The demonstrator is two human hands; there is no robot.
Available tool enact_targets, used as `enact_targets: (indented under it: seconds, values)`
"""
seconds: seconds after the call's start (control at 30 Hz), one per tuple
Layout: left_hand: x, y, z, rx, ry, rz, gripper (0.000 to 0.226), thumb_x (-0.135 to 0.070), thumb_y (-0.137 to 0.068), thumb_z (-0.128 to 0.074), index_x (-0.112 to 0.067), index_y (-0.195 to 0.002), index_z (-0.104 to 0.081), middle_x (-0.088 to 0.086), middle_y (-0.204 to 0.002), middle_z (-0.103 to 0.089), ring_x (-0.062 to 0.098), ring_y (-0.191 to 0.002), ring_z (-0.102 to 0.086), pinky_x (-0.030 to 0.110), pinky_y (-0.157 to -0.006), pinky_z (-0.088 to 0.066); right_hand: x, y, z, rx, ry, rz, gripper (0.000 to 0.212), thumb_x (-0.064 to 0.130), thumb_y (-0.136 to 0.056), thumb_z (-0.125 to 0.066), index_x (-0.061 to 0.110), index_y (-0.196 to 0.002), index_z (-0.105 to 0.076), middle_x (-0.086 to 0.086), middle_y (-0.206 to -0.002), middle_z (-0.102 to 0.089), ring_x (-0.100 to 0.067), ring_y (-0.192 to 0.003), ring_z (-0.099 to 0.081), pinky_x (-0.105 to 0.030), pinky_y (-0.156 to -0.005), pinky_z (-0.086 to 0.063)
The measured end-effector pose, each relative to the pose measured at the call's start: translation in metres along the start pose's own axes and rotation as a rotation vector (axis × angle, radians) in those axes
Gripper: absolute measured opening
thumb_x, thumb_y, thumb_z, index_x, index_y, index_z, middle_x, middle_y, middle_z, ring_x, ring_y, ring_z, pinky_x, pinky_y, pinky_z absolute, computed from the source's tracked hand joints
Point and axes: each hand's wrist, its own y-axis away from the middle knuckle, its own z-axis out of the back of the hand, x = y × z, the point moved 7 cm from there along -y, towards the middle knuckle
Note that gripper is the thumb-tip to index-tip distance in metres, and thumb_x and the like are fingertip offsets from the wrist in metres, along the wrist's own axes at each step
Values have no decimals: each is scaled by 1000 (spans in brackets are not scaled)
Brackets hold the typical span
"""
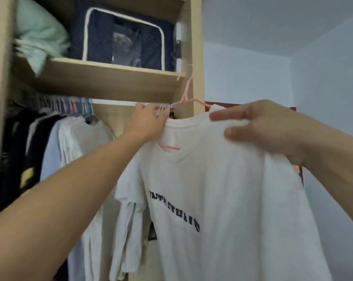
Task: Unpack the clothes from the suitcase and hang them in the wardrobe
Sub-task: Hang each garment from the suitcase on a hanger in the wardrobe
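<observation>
Left hand (149, 120): gripped hangers on the rail (112, 102), at 11 o'clock.
Right hand (258, 128): pinched the T-shirt (222, 189) shoulder.
Pink hanger (186, 92): hook probably needed lowering squarely onto the rail.

Pale blue wall (246, 74) from 1 to 4 o'clock, meeting another at a corner near 3. Dim, even light. Dark red furniture edge (293, 108) just right of centre. Light wood upright panel (197, 47) at 12 o'clock.
</observation>
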Motion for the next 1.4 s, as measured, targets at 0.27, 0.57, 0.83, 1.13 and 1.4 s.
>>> enact_targets:
  seconds: [0.27,0.57,0.83,1.13,1.4]
  values:
    - [175,-36,96,108,-358,55,51,-35,-98,-51,-23,-146,-42,12,-142,-39,39,-132,-43,47,-106,-42,93,-121,-51,-102,-61,61,29,5,-95,-62,28,-106,-77,-3,-107,-75,-32,-95,-72,-49,-88,-59]
    - [360,-15,143,43,-671,-12,57,-32,-98,-54,-26,-152,-36,11,-153,-30,37,-143,-26,46,-112,-37,62,-282,-247,35,506,-229,39,7,-94,-51,13,-131,-64,-16,-128,-64,-36,-106,-67,-38,-91,-56]
    - [441,-31,171,-164,-830,-81,67,-34,-75,-55,-21,-140,-58,25,-149,-40,51,-138,-32,64,-107,-35,100,-397,-241,-269,637,-79,28,14,-92,-61,9,-118,-70,-12,-118,-68,-34,-104,-66,-35,-87,-55]
    - [477,-36,155,-353,-908,-147,65,-35,-83,-49,-13,-144,-57,27,-160,-28,56,-144,-24,70,-111,-23,38,-484,-332,-290,553,-144,31,24,-92,-55,14,-116,-72,-15,-119,-67,-35,-108,-63,-34,-84,-50]
    - [465,-32,154,-433,-909,-199,56,-37,-89,-48,-11,-137,-62,23,-158,-37,44,-151,-22,63,-121,-16,37,-507,-397,104,981,-127,39,12,-99,-53,2,-136,-55,-14,-142,-54,-31,-128,-54,-35,-105,-45]
